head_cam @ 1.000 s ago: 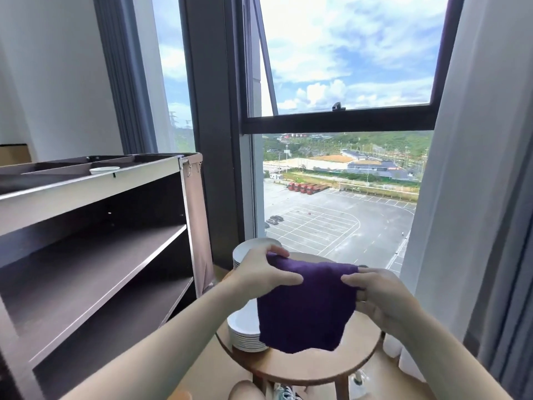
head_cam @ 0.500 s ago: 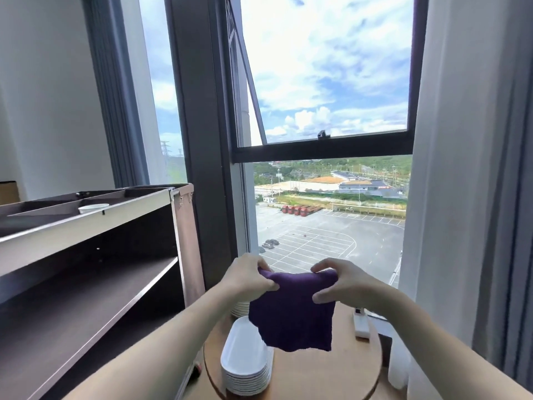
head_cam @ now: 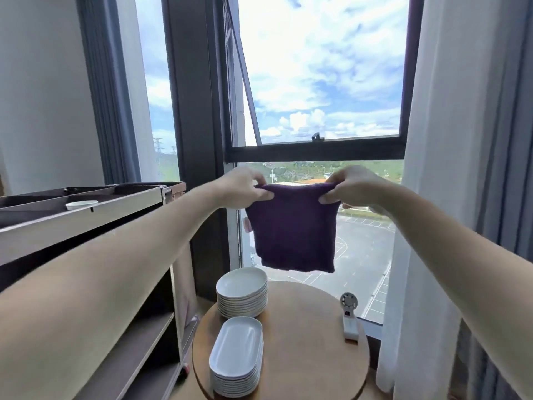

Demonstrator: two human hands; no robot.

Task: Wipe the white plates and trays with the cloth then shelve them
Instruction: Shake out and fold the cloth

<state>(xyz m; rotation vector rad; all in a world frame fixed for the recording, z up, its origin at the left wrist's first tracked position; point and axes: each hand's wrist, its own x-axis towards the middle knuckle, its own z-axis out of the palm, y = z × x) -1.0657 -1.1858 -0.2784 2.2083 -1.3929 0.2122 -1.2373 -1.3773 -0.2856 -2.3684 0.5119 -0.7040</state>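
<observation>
Hanging by its top edge, the cloth is held up before the window, above the far part of the counter. Its left corner is pinched by the left grip, with thumb and curled fingers closed on the fabric. Its right corner is pinched in the same way by the right grip. The edge is drawn almost taut between them, so the cloth is spread flat and kept off the crockery below. This is judged to be a squaring-up before it is folded into a wiping pad.

The plates are stacked at the far left of the counter, and the trays are stacked just nearer, at its left edge. Both piles are set close to the shelf on the left, so each wiped piece can probably be passed across with a short reach. No piece is touched, so wiping is judged not yet begun. A small bowl is seen on the shelf top. A white gadget is stood at the far right of the counter, well apart from the piles.
</observation>
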